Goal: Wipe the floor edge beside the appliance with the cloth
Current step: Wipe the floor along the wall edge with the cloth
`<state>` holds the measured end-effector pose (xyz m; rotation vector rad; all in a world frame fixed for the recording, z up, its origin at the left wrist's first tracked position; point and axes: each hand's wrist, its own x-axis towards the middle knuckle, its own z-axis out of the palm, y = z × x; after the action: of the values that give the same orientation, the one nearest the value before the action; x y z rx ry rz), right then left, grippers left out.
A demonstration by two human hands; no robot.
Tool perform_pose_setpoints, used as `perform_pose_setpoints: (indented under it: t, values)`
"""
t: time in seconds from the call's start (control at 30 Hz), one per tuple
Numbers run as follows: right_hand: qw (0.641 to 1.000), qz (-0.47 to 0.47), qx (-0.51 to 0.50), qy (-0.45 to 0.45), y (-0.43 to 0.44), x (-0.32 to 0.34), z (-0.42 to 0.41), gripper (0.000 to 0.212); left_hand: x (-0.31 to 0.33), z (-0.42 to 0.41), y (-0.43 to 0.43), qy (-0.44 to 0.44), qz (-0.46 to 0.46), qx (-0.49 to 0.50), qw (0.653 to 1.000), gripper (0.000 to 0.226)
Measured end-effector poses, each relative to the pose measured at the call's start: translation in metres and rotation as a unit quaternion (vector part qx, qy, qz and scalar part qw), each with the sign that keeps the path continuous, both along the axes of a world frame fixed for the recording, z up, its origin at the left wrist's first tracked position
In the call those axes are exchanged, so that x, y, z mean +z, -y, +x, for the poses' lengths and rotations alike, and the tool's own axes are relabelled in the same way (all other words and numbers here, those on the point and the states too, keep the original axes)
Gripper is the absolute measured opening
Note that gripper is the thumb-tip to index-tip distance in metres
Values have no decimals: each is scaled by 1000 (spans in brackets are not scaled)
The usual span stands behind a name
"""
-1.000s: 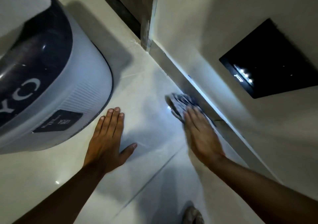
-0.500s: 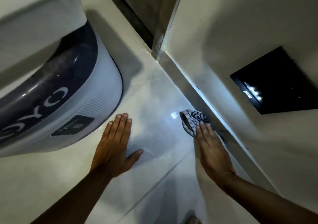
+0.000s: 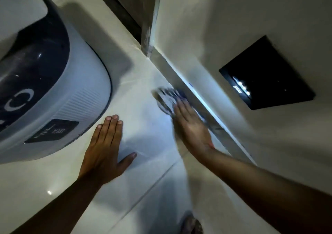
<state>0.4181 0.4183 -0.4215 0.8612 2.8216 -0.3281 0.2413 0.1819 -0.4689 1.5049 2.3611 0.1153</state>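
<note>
The right hand (image 3: 192, 127) lies flat, fingers together and stretched out, pressing down on the crumpled blue-and-white patterned cloth (image 3: 167, 99) – not gripping it, but pinning it under the fingertips, which looks the sensible way to drag fabric along a surface. The cloth sits on the pale glossy tiled floor (image 3: 143, 97) right against the grey skirting strip (image 3: 203, 108) at the foot of the cream wall, well apart from the rounded white-and-navy plastic appliance (image 3: 53, 90). It is blurred, so its folds cannot be read.

The left hand (image 3: 106, 149) holds nothing. It is spread palm-down on the floor just beside the appliance, fingers close together and thumb splayed out – most likely a prop for the person's weight while leaning toward the skirting.

A black square panel (image 3: 265, 73) with small lights is set in the wall above the skirting. Something dark shows at the bottom edge, too cut off to name.

No container is in view: no bucket, basin or bottle, and nothing tells whether the cloth is wet or dry.
</note>
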Motion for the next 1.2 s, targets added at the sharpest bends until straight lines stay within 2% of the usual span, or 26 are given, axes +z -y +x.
perform_pose_setpoints:
  t: [0.1,0.2,0.33,0.43,0.53,0.63,0.67,0.9,1.03,1.13,1.2]
  values:
    - [995,4,-51,81,34,24,120,54,4,0,1,0,-2,-4,1000,105]
    - [988,-15,-71,133,46,28,160,53,5,3,-1,-6,-3,2,1000,107]
    - [996,-12,-73,57,32,15,76,52,5,4,-1,-17,-3,5,1000,109]
    - [999,15,-30,-3,8,-2,-5,49,0,4,-1,-31,2,4,999,109]
    - [999,10,-30,15,13,-1,22,58,2,3,-2,-20,-2,4,1000,109]
    - [994,-17,-49,98,33,24,89,68,9,3,-2,-7,-5,1,1000,108]
    - [993,-30,-56,97,32,24,92,69,10,3,-2,-5,-3,3,1000,108]
    - [998,-35,-36,-23,-2,-12,-54,56,7,3,-2,-10,-11,1,1000,110]
    - [998,-1,-1,-61,-20,-20,-134,61,5,2,-4,-13,-6,-1,1000,110]
    - [997,1,7,-74,-20,-17,-151,69,3,4,-3,-9,0,4,1000,109]
    - [997,-2,6,-71,-17,-14,-127,70,3,5,-4,-13,4,6,1000,110]
